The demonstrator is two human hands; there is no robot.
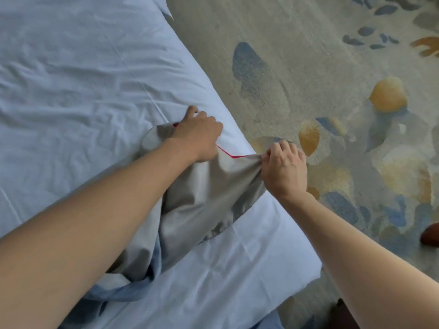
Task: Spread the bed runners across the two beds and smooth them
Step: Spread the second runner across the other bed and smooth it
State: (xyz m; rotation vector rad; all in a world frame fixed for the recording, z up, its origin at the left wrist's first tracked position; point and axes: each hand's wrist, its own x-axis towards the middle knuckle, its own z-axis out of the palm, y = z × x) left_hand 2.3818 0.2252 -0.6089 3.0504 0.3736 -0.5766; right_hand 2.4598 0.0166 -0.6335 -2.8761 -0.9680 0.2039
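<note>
Head view, read from left to right with the bed's near edge as landmark. A bed dressed in a pale, creased white cotton sheet fills the left of the frame; its edge runs diagonally from upper centre to lower right. On the sheet, just inside that edge, lies a grey satin-like bed runner with thin red piping, bunched and folded, not spread; its lower part trails toward the viewer, where a blue-grey face of the cloth shows.

The left hand sits on the bed just inside the edge, its fingers curled over one end of the runner's red-piped hem, apparently pinning that end against the sheet as an anchor. The right hand sits right at the edge, its fingers closed in a fist round a gathered bunch of the same hem. The red piping runs as a fairly straight line between the two hands, which suggests the hem is being drawn out to find the runner's width before it is laid across the bed.

Beyond the edge, to the right, lies a beige patterned carpet with blue and ochre patches. A second bed is not visible. Spreading appears barely begun; smoothing is not yet possible.
</note>
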